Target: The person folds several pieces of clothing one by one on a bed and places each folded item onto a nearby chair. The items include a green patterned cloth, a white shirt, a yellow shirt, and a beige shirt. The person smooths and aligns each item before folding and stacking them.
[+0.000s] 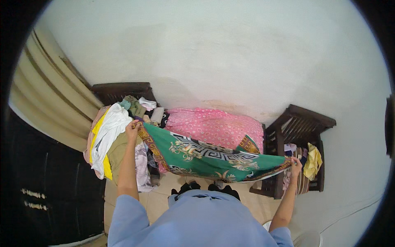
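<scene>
A green patterned cloth point(205, 158) with a brown-gold border and a black-and-white key design is stretched out in front of me. My left hand point(132, 129) is closed on its upper left corner. Across from it, my right hand point(295, 165) pinches the right end. Between my hands the cloth sags a little, and one patterned corner stands up near its upper right part. Behind it lies a pink patterned cloth bundle point(214, 125), partly hidden by the green cloth.
Clothes, including a white garment point(112, 131), are heaped over a dark wooden chair point(123, 91) on the left. A second wooden chair point(306, 119) on the right bears a yellow cloth point(313, 161). Beige curtain point(53, 94) hangs at the left; a wall point(230, 53) rises behind.
</scene>
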Available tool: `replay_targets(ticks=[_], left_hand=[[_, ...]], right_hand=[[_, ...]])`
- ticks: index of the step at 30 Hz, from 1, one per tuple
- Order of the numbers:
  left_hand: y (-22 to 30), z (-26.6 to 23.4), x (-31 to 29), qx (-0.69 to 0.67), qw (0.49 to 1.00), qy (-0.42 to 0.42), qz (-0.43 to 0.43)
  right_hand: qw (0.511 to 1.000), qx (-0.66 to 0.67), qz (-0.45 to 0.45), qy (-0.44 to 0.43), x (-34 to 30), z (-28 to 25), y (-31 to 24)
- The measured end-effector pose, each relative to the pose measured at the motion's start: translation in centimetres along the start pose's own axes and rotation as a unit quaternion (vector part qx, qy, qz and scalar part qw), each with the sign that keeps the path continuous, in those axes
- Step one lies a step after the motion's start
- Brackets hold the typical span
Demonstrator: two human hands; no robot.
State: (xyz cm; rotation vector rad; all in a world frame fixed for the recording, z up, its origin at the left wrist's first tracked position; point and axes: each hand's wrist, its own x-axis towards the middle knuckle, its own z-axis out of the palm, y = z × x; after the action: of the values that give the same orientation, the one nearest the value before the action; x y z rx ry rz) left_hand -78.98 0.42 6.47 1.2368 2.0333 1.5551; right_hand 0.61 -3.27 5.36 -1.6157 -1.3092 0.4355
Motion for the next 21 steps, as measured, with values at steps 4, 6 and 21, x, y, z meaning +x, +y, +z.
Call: replay_targets(ticks=[4, 6, 21], left_hand=[[0.9, -0.4, 0.7, 0.106, 0.992, 0.042, 0.060], [0.9, -1.5, 1.1, 0.127, 0.986, 0.067, 0.080], [10.9, -13.8, 3.3, 0.011, 0.999, 0.012, 0.051]], right_hand=[[0.993, -0.110, 0.032, -0.001, 2.0, -1.6, -1.0], [0.974, -0.218, 0.058, -0.029, 2.9, -2.3, -2.2], [0.998, -0.037, -0.001, 0.056, 2.2, -5.2, -13.4]])
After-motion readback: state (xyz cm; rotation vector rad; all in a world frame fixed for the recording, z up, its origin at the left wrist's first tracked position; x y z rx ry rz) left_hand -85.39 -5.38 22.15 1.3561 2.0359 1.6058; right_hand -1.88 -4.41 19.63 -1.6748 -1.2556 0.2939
